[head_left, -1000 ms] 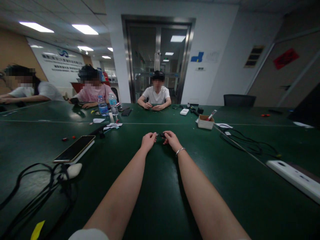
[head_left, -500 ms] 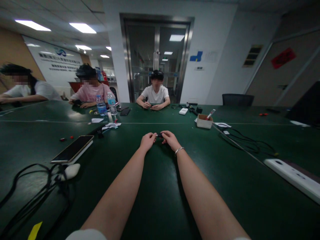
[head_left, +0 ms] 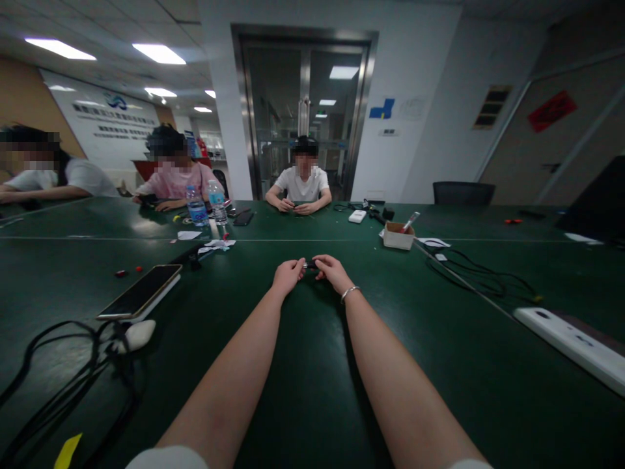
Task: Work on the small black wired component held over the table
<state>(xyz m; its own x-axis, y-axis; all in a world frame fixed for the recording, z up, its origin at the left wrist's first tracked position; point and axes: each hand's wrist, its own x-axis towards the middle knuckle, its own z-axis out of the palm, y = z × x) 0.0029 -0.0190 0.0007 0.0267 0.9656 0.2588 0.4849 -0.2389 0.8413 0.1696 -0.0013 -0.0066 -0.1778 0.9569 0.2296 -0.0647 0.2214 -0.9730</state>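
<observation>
Over the middle of the green table (head_left: 312, 365), both hands meet at a small black object with a silver end (head_left: 309, 265). My left hand (head_left: 288, 276) pinches its silver end between thumb and fingertips. On the other side, my right hand (head_left: 334, 273) has its thumb and forefinger closed on the black part, with a silver bracelet (head_left: 349, 294) at the wrist. Fingers cover much of the object, and its exact kind is too small to make out.
To the left lie a phone (head_left: 141, 290), a white mouse-like piece (head_left: 139, 335) and black cables (head_left: 78, 365). A small box (head_left: 398, 238) and a white power strip (head_left: 561, 339) are on the right. Bottles (head_left: 196, 208) stand farther back; several people sit around the table.
More of the silver end shows between my fingertips, the black part being slightly farther from my left hand. The whole view has shifted a little; both arms stay nearly where they were.
</observation>
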